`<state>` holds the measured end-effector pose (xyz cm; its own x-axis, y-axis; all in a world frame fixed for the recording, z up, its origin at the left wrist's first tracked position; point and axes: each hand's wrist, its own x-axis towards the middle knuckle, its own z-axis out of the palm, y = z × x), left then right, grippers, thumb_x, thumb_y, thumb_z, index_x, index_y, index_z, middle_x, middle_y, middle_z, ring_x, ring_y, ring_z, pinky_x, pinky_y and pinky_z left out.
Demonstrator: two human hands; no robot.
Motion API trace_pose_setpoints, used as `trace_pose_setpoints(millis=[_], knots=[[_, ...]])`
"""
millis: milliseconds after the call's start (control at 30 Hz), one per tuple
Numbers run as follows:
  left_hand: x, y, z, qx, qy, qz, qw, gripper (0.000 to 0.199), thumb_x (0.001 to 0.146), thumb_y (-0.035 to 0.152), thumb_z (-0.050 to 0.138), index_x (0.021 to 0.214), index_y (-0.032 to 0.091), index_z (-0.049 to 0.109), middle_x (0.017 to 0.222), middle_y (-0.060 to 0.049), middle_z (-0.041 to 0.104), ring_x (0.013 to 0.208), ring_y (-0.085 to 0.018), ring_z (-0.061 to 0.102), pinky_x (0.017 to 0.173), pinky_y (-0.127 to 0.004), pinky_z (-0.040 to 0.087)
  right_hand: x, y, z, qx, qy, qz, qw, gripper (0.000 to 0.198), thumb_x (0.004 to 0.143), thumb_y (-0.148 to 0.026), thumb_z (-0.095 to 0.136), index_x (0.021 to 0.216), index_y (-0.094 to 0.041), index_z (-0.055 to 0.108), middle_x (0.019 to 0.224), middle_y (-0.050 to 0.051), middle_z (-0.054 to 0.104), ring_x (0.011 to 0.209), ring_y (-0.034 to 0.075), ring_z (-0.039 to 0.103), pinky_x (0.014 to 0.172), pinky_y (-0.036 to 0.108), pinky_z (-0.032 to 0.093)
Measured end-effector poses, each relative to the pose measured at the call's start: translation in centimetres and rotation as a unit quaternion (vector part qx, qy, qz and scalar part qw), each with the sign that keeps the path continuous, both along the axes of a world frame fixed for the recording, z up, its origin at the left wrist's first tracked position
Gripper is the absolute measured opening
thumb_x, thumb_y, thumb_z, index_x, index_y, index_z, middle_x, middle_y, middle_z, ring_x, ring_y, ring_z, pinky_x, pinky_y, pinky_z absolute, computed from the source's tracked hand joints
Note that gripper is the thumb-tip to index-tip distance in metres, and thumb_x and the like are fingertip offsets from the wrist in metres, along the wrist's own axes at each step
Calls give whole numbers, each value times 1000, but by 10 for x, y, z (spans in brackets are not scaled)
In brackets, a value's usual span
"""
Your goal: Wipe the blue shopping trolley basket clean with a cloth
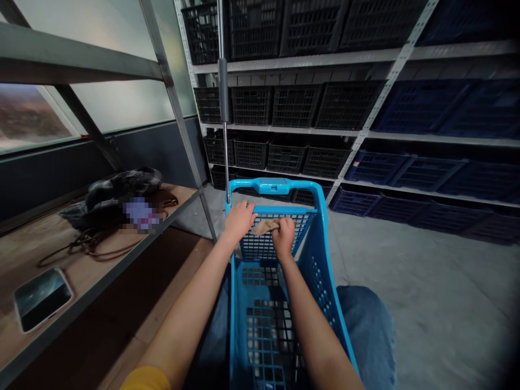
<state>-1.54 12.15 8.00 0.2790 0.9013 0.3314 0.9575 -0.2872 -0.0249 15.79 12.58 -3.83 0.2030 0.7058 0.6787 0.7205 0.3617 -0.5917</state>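
A blue plastic shopping cart basket (325,254) stands between my knees, its handle (274,186) at the far end. My right hand (284,238) reaches inside and is closed on a crumpled beige cloth (265,226), held against the lattice panel (260,246) at the far end. At the far left corner, my left hand (239,221) rests over the rim below the handle, its fingers curled on the blue edge. The bottom grid of the basket is visible beneath my forearms.
On the left, a wooden shelf (91,276) bears a tablet-like device (43,299), a dark checked cloth (117,189) and a brown strap. A metal pole (224,92) rises by the basket's left corner. Racks of black crates (290,105) and blue crates (410,173) line the far side.
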Motion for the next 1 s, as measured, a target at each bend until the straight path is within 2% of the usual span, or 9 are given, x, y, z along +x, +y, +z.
trace_pose_setpoints(millis=[100, 167, 233, 300, 367, 433, 567, 733, 1000], knots=[[0, -1, 0, 2, -4, -4, 1000, 34, 98, 39, 49, 127, 22, 55, 114, -11, 59, 107, -26, 58, 87, -35, 45, 0, -19, -49, -69, 19, -18, 997, 15, 74, -10, 43, 78, -23, 50, 87, 3, 50, 88, 21, 47, 81, 32, 39], [-1, -2, 0, 0, -6, -4, 1000, 34, 98, 40, 49, 127, 22, 54, 114, -11, 59, 108, -26, 58, 88, -35, 45, -1, -25, -60, -92, 51, -29, 994, 14, 75, -11, 43, 77, -23, 50, 87, 3, 51, 87, 21, 47, 80, 32, 39], [-1, -2, 0, -2, -6, -3, 1000, 34, 98, 39, 49, 127, 22, 54, 114, -11, 59, 108, -26, 57, 88, -35, 45, -3, -22, -46, -77, 81, -29, 993, 13, 77, -13, 43, 77, -22, 52, 88, 3, 51, 87, 21, 48, 79, 32, 40], [-1, -2, 0, 0, -6, -2, 1000, 34, 98, 39, 48, 127, 22, 54, 114, -10, 59, 108, -26, 57, 89, -35, 45, -3, -11, -17, -29, 100, -24, 994, 13, 77, -12, 45, 79, -22, 53, 91, 4, 51, 88, 21, 49, 80, 32, 41], [0, -2, 0, 2, -6, -3, 1000, 34, 99, 38, 48, 128, 22, 54, 115, -10, 59, 109, -26, 57, 89, -35, 45, -2, 2, 11, 14, 94, -19, 995, 14, 77, -11, 45, 82, -22, 54, 94, 5, 50, 91, 21, 50, 82, 32, 42], [0, -1, 1, 0, -7, -1, 1000, 33, 98, 38, 48, 128, 23, 54, 114, -10, 59, 108, -26, 57, 89, -35, 45, -1, 9, 27, 32, 65, -24, 997, 15, 78, -10, 45, 82, -21, 54, 94, 6, 50, 92, 22, 49, 84, 34, 42], [0, -1, 1, -2, -7, -1, 1000, 33, 98, 38, 49, 127, 23, 55, 114, -10, 59, 108, -26, 58, 88, -35, 45, -6, 6, 20, 42, -21, -28, 998, 12, 80, -16, 51, 91, -19, 57, 104, 11, 50, 101, 26, 46, 93, 42, 40], [0, -3, 2, 1, -7, 0, 1000, 35, 98, 39, 49, 128, 23, 54, 114, -10, 60, 108, -26, 58, 89, -35, 45, -9, 1, 7, 33, -70, -12, 997, 27, 82, -31, 63, 104, -16, 58, 116, 15, 47, 108, 30, 43, 96, 47, 39], [0, -5, 3, -9, -7, 0, 1000, 35, 99, 39, 49, 129, 22, 54, 115, -11, 59, 110, -26, 58, 90, -35, 46, 14, 4, 0, 83, 82, -70, 991, 29, 79, -20, 54, 107, -20, 62, 121, 12, 40, 115, 28, 42, 101, 50, 39]])
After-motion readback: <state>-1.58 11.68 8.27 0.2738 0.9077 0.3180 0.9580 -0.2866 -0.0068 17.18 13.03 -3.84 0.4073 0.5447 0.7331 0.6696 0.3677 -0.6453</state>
